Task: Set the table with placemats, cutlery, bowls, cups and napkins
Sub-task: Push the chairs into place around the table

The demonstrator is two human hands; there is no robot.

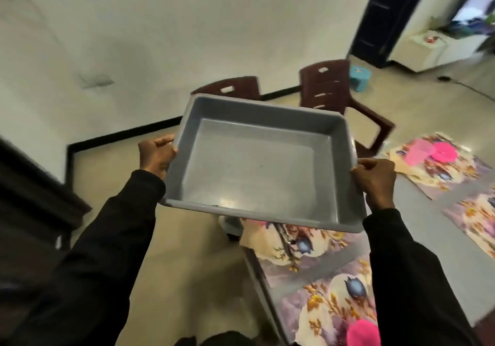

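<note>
I hold an empty grey plastic tray [257, 163] in the air over the table's left corner. My left hand [156, 154] grips its left rim and my right hand [375, 178] grips its right rim. Below and to the right, several floral placemats [321, 289] lie on the grey table [407, 193]. On the far placemat [439, 166] sit a pink bowl [444, 151] and a pink napkin-like piece [417, 152]. Another pink item [363, 333] lies on the near placemat at the bottom edge.
Two dark brown plastic chairs [329, 85] stand at the table's far side by the white wall. A blue stool [359, 76] sits behind them. A dark cabinet [32, 198] is at my left. Beige floor lies below the tray.
</note>
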